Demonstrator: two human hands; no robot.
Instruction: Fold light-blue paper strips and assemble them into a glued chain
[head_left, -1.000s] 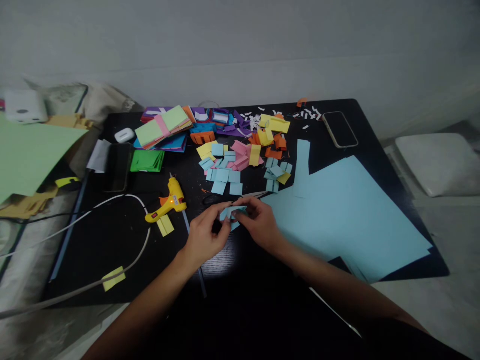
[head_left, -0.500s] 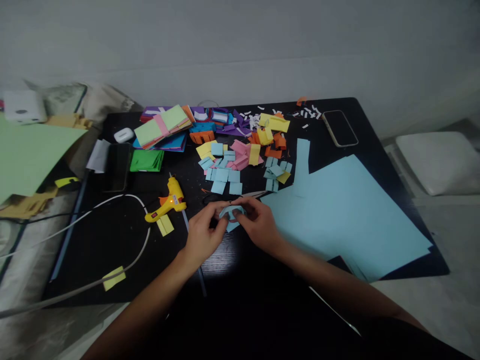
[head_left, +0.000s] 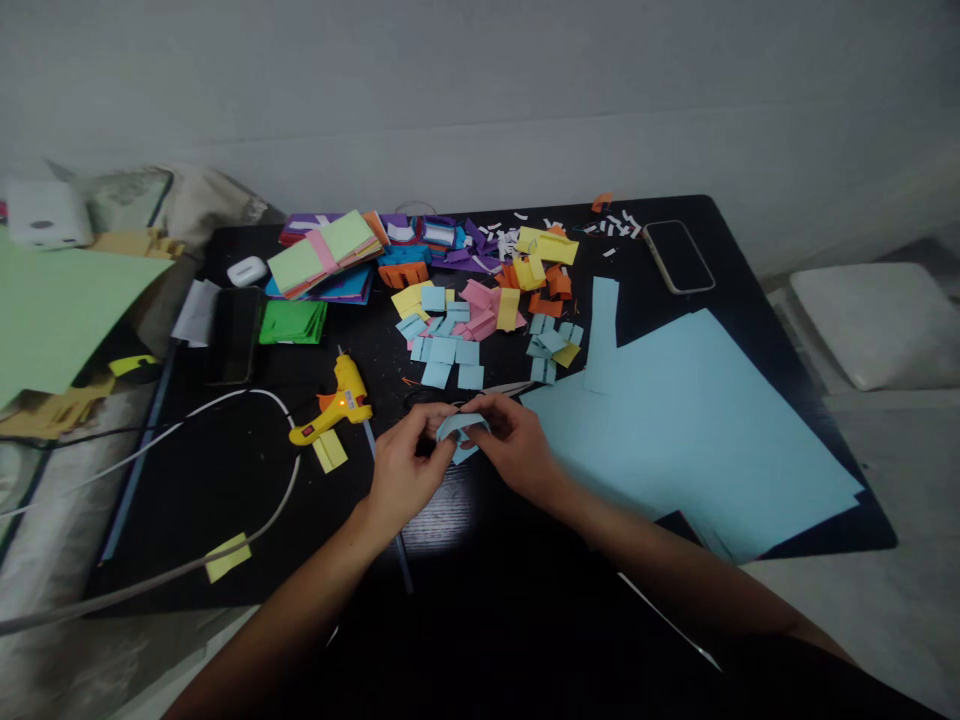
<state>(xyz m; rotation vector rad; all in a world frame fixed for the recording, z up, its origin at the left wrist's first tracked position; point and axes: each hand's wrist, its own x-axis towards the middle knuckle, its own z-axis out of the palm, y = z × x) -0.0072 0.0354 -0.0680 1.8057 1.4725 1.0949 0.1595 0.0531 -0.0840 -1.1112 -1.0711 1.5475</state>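
1. A glue gun [head_left: 337,400] is lying on the tabletop [head_left: 225,480] at 10 o'clock from the hands, with an orange light showing on it.
2. The left hand [head_left: 409,465] is pinching the left edge of a small blue piece [head_left: 459,432], thumb and forefinger closed on it. The piece is curling between both hands, just above the tabletop, and looks only partly shaped.
3. At 12 o'clock from the hands, a heap [head_left: 446,348] of folded blue, pink and yellow bits is lying, so a good share seems done.
4. The right hand [head_left: 517,450] is pinching the piece's right edge.
5. At 3 o'clock, a blue sheet [head_left: 697,430] is lying mostly uncut, so plenty seems left.
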